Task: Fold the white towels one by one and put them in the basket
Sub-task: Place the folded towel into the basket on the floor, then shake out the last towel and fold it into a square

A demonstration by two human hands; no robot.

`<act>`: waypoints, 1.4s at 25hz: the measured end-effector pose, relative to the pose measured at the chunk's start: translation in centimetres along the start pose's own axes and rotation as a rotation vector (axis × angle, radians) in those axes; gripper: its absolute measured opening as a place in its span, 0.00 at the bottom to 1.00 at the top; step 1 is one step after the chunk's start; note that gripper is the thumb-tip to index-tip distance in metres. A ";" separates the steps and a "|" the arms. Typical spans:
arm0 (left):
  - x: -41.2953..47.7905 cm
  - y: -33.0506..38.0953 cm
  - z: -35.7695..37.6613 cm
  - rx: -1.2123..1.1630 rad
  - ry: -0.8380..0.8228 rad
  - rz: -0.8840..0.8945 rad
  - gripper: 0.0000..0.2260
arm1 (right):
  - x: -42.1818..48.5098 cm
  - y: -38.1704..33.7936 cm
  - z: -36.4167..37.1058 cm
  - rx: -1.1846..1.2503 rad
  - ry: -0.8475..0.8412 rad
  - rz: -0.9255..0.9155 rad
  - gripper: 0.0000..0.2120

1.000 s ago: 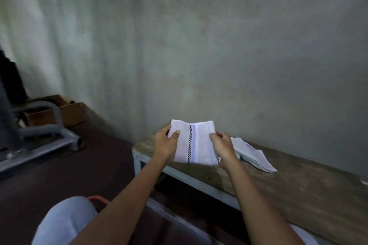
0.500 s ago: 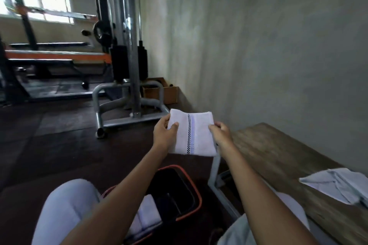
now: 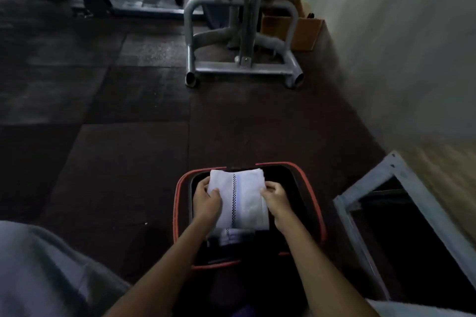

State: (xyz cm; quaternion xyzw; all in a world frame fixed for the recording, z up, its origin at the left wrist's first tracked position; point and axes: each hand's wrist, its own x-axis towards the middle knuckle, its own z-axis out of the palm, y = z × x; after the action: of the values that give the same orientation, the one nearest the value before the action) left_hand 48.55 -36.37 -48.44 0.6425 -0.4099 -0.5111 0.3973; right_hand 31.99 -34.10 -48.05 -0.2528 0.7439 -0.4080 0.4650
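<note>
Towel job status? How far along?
Done: a stored towel already lies in the basket. In hand: left hand and right hand grip the held towel, folded, over the basket's opening, not yet released. Left: let it go; any unfolded towels are out of view.

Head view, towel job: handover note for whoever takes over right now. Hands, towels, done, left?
Left hand: grips the folded towel at its left edge.
Right hand: grips its right edge.
The towel is held in the mouth of the basket, above a stored towel lying inside.
Done: this towel is folded; at least one is stored.
Left: set it down, let go, then turn to the table. Any remaining towels are out of view.
</note>
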 end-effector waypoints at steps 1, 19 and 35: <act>1.1 -2.1 0.1 0.009 0.008 -0.052 0.17 | 1.6 1.8 1.1 -0.016 -0.019 0.039 0.14; 5.7 -11.7 3.4 0.342 0.162 -0.047 0.19 | 10.6 11.2 6.0 -0.131 -0.028 0.076 0.15; 8.5 -15.3 4.5 1.009 -0.343 -0.041 0.28 | 12.3 13.0 7.0 -1.295 -0.324 -0.335 0.40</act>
State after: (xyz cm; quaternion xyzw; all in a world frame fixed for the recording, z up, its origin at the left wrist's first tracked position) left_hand 47.13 -39.35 -66.17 0.6688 -0.6513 -0.3557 -0.0439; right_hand 32.94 -38.97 -66.62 -0.6489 0.7100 0.0954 0.2563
